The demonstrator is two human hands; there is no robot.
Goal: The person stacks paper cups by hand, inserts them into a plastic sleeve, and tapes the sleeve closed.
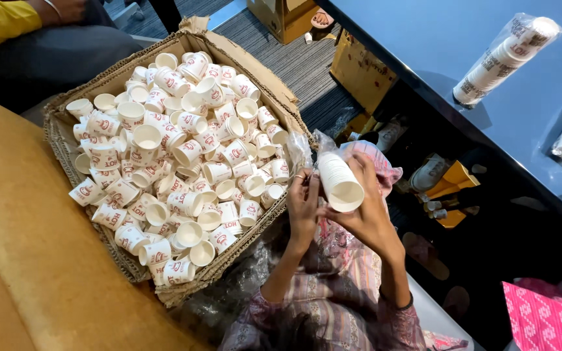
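Both hands, left (302, 201) and right (364, 209), clamped on a white cup stack (339, 180) beside the cardboard box (255, 68).

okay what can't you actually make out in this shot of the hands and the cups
- Head view: the far end of the nested stack of white paper cups, wrapped in clear plastic and covered by both hands.
- Right hand fingertips, hidden behind the stack.
- Left hand grip, too small to tell.
- Brown cardboard box floor, buried under loose cups.
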